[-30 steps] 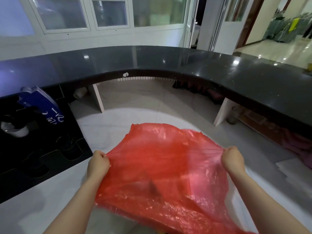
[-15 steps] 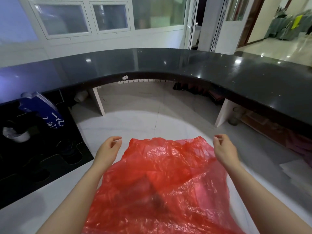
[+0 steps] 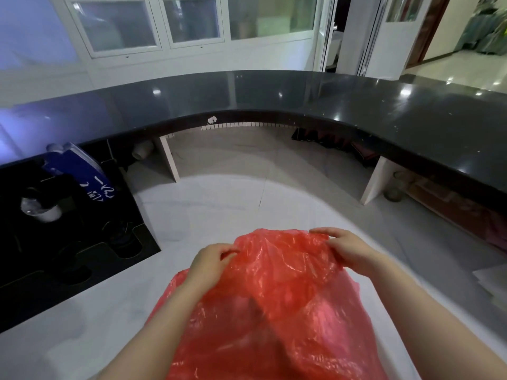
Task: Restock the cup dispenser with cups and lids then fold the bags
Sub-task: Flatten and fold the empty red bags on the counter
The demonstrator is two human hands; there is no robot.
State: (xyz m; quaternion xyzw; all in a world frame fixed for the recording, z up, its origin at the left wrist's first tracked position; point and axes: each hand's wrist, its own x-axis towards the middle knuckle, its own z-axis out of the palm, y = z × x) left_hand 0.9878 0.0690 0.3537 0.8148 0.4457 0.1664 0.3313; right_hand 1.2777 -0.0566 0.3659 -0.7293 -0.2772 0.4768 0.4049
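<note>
Pinching red bag (image 3: 277, 292) top edge — left hand (image 3: 210, 263) | right hand (image 3: 347, 249)

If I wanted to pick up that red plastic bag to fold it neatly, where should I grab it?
Probably at the two far corners of the red bag, coming from above, one hand per side. The film is thin and crumpled, so pinching the top edge apart lets it hang or lie flat. The left hand and right hand both grip that far edge.

A curved black countertop (image 3: 301, 102) sweeps across the far side, with white-framed windows (image 3: 153, 26) on the wall behind it. Under it stand white support panels (image 3: 168, 160), and pale floor tiles (image 3: 247, 198) spread nearer. A blue sign (image 3: 82, 171) leans at the left.
</note>
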